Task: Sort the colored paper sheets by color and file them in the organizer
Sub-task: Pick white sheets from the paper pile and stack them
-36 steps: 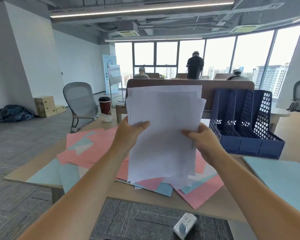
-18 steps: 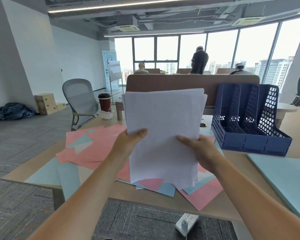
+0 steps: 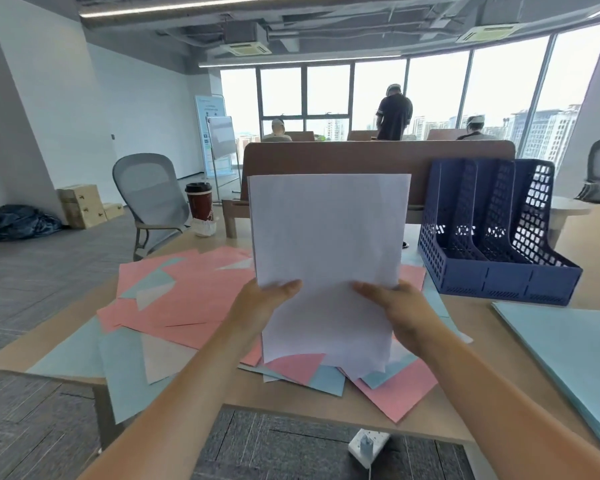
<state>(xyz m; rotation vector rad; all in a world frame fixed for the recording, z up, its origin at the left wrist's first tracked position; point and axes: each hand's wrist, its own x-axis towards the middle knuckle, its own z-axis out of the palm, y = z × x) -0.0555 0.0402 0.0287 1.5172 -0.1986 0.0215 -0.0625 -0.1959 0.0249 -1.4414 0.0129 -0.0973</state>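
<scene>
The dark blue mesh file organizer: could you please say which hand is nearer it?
Right. The right hand grips the white paper stack on the organizer side; the left hand grips the opposite side.

White stack [image 3: 326, 244]: several sheets with edges roughly squared, held upright above the loose pile. The left hand [image 3: 260, 306] grips its lower left and the right hand [image 3: 399, 310] its lower right, thumbs on the near face.

Pink sheets [image 3: 187, 299]: loose and overlapping, lying flat across the left and middle of the table [image 3: 430, 417]. One corner overhangs the near edge.

Light blue sheets [image 3: 118, 375]: flat, mixed among and under the pink ones, some overhanging the near left edge.

Light blue stack [image 3: 568, 348]: neat and flat at the near right, apart from the loose pile.

Organizer [image 3: 492, 282]: dark blue plastic with perforated walls and three upright slots, standing at the far right of the table beyond the light blue stack.
</scene>
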